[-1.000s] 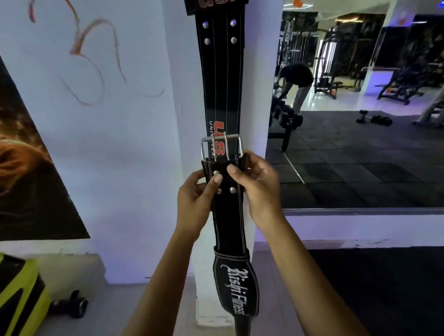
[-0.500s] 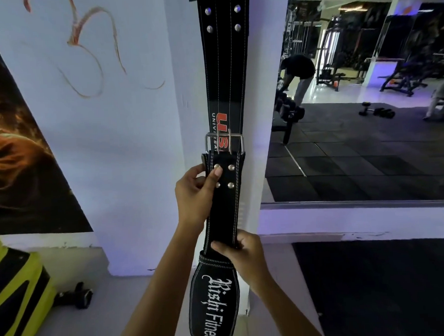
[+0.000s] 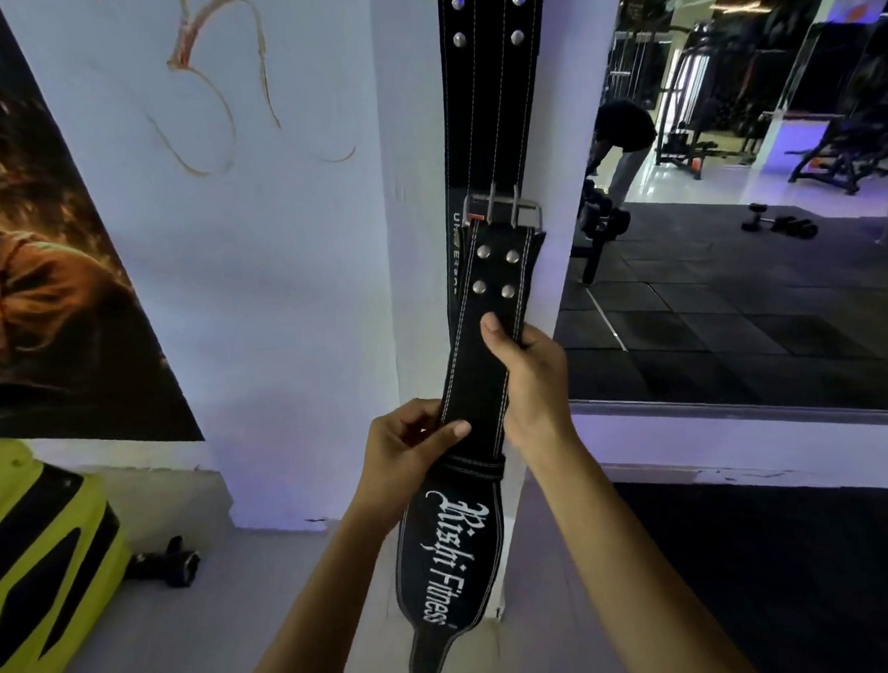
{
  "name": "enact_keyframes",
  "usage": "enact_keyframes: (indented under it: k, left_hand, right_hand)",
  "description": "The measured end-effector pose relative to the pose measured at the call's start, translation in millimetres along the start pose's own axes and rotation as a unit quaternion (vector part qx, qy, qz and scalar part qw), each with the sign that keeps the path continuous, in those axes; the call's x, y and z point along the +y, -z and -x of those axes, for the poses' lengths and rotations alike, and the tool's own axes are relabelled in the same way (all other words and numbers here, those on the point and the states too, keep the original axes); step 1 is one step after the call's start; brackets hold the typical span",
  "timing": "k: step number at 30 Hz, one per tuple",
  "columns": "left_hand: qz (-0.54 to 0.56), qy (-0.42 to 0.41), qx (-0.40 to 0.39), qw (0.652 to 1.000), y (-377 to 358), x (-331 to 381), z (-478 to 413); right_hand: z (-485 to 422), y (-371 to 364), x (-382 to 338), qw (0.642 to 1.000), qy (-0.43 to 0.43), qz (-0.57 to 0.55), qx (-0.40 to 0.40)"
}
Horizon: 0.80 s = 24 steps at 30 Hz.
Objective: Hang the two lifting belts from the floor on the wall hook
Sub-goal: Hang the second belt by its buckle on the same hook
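Against the white pillar (image 3: 410, 132) I've got two black belts hanging, one over the other. The back belt (image 3: 494, 102) runs straight down the pillar's face from past the top edge of the frame, so I can't see the hook itself. The front belt (image 3: 472, 381) has its steel buckle (image 3: 502, 212) sitting across the back one, about halfway down the pillar, and the strap drops from there at a slight slant toward the lower left, ending in the wide part with white lettering near the pillar's base.

My right hand (image 3: 531, 378) is clamped on the front belt's right edge just under its four rivets, thumb flat on the front, fingers wrapped behind. My left hand (image 3: 407, 451) pinches the left edge a bit lower, just above the stitched loop, thumb on top and fingers curled underneath.

Off to the right there's a mirror (image 3: 734, 218), a poster (image 3: 41, 254) on the wall to the left, and a yellow thing (image 3: 32, 563) in the lower left corner with a small dumbbell (image 3: 163, 562) beside it on the floor.
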<state>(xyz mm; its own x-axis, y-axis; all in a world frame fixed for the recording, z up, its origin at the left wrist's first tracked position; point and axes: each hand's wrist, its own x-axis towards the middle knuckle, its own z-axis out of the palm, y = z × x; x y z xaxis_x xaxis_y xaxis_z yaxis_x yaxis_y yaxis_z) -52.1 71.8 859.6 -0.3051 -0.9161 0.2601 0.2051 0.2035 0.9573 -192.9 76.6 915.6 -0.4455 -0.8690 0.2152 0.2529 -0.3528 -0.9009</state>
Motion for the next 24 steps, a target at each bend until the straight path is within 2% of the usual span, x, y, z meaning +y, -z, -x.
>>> enact_keyframes:
  k: [4,9,13,19,24]
  left_hand:
    - [-0.046,-0.03,0.035,0.998,0,-3,2]
    - [0.014,-0.045,0.087,0.995,-2,14,-10]
    - [0.045,-0.009,0.076,0.996,0,24,-27]
    - [0.061,-0.007,0.028,0.998,-4,36,-44]
    - [0.059,-0.008,0.03,0.998,-21,31,-32]
  right_hand:
    - [-1,-7,5,0.998,0.017,0.052,-0.043]
    - [16,2,22,0.991,-0.002,0.096,-0.089]
    - [31,13,36,0.987,0.0,0.129,-0.1]
    - [50,38,52,0.979,-0.065,0.151,-0.12]
    - [37,36,27,0.986,-0.029,0.134,-0.092]
